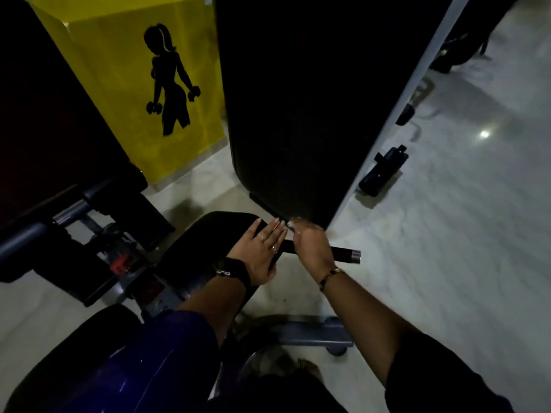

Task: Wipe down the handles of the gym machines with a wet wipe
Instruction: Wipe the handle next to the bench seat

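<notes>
From my remote seat I count two hands, both low in the middle of the view. The left hand (262,248) lies flat on the right edge of the black seat pad (208,234), its fingers straight and released, holding nothing. It wears two rings (261,237), and there is one dark watch (229,271) on that wrist.

The right hand (311,245) sits over the one handle (346,253) at issue, a black bar with a chrome end cap that juts out just beside the seat pad's right edge. The bar passes under the palm. This hand is smeared by motion, so I cannot tell whether its fingers are clenched round the bar or only resting across it. A small pale scrap (290,224) shows at its fingertips (perhaps the wipe, perhaps only nails, I cannot say). There is one bracelet (329,275) on the right wrist.

Just above the hands hangs the lower edge of one tall black back pad (283,114). A second black grip (384,171) stands well apart to the right, over the pale floor (462,234). One yellow poster (119,70) with a single black silhouette holding two dumbbells stands at the upper left.
</notes>
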